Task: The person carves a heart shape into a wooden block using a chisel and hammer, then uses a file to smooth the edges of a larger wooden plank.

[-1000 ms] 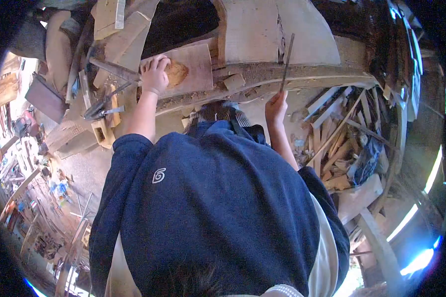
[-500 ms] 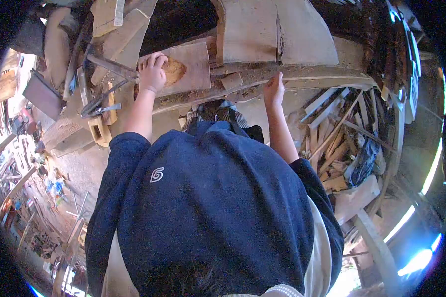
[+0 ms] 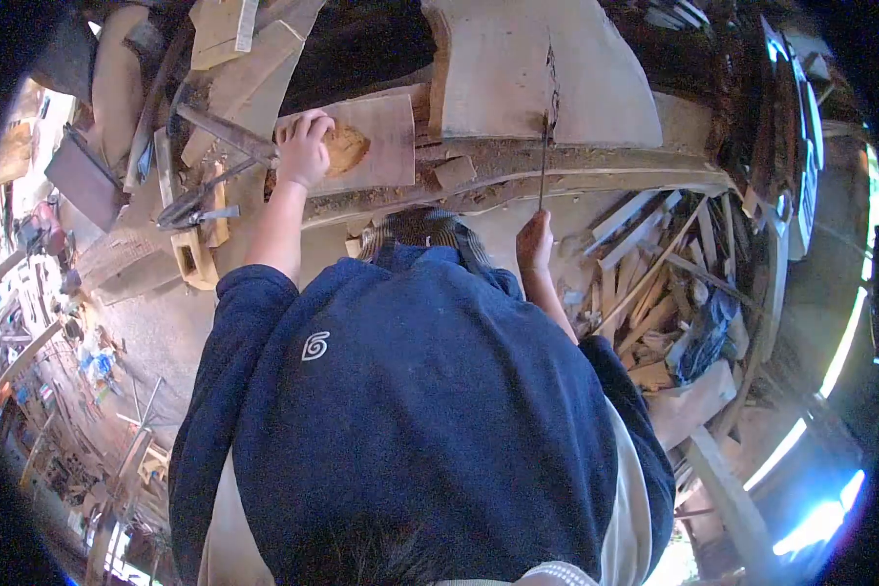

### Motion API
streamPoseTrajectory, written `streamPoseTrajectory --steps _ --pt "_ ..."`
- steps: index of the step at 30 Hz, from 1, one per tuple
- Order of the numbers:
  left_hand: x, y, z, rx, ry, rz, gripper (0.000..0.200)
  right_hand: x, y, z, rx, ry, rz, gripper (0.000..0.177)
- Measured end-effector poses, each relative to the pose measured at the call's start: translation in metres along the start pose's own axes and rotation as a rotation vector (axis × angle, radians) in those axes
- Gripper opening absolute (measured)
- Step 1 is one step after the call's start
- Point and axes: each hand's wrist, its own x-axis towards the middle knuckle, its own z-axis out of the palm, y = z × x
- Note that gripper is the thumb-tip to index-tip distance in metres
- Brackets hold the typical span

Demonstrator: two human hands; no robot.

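Note:
My left hand [image 3: 304, 148] rests with bent, slightly parted fingers on a flat wooden board [image 3: 391, 137] that has an orange-brown patch [image 3: 347, 151]. My right hand [image 3: 534, 241] is closed around the lower end of a thin, dark, straight tool [image 3: 543, 176], whose handle is hidden in the fist. The tool reaches up over the edge of the bench [image 3: 606, 166] to a dark crack in a large pale wooden slab [image 3: 498, 68].
A frame-like tool with curved wooden arms [image 3: 225, 132] lies left of my left hand. A block with a square hole [image 3: 195, 259] is below it. Scrap wood [image 3: 664, 303] and a dark blue plastic bag [image 3: 708, 337] are piled at the right.
My right hand has moved down, away from the slab, toward my body, and more of the thin tool now shows. My left hand stays on the board.

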Motion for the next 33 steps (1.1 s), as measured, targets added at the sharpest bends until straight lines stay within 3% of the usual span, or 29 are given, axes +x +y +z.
streamPoseTrajectory --steps 3,5,8,11,12,14,15,18,20,23,26,29,33 --pt "-0.001 -0.001 -0.001 0.006 -0.008 0.009 0.035 0.058 -0.072 -0.017 -0.005 0.069 -0.16 0.019" --pt "0.0 -0.001 0.0 0.013 0.073 0.062 0.037 0.09 -0.079 -0.008 0.007 0.091 -0.197 0.019" --pt "-0.001 -0.001 0.004 0.006 0.026 0.011 0.037 0.107 -0.077 0.001 -0.033 0.127 -0.245 0.011" --pt "0.001 0.003 -0.003 -0.024 0.015 0.011 0.037 0.072 0.01 0.044 0.12 0.116 -0.18 0.011" --pt "0.003 0.0 -0.002 -0.019 0.02 0.011 0.037 0.053 0.05 0.059 0.383 0.082 -0.002 0.013" --pt "0.001 -0.005 0.004 -0.034 0.033 0.03 0.037 0.04 0.048 0.051 0.647 0.043 0.176 0.015" --pt "0.001 -0.005 0.004 -0.024 0.027 0.029 0.038 0.041 0.009 0.027 0.349 0.099 -0.032 0.011" --pt "0.002 0.001 -0.003 0.02 0.045 0.051 0.038 0.076 -0.073 -0.007 0.03 0.139 -0.28 0.008" --pt "0.003 0.0 0.0 0.017 0.028 0.048 0.038 0.108 -0.11 -0.01 0.08 0.165 -0.249 0.016" --pt "0.002 -0.004 0.004 0.024 0.005 0.041 0.038 0.106 -0.104 -0.006 0.088 0.138 -0.193 0.018" --pt "0.003 -0.001 0.001 0.018 -0.014 0.034 0.037 0.061 -0.044 0.004 0.022 0.022 -0.06 0.018" --pt "0.006 0.0 0.002 0.047 0.026 0.056 0.037 0.024 -0.037 -0.009 -0.053 0.005 0.046 0.017" --pt "0.005 0.002 0.001 0.075 -0.01 0.038 0.037 0.043 -0.069 -0.017 -0.007 -0.017 0.202 0.02"
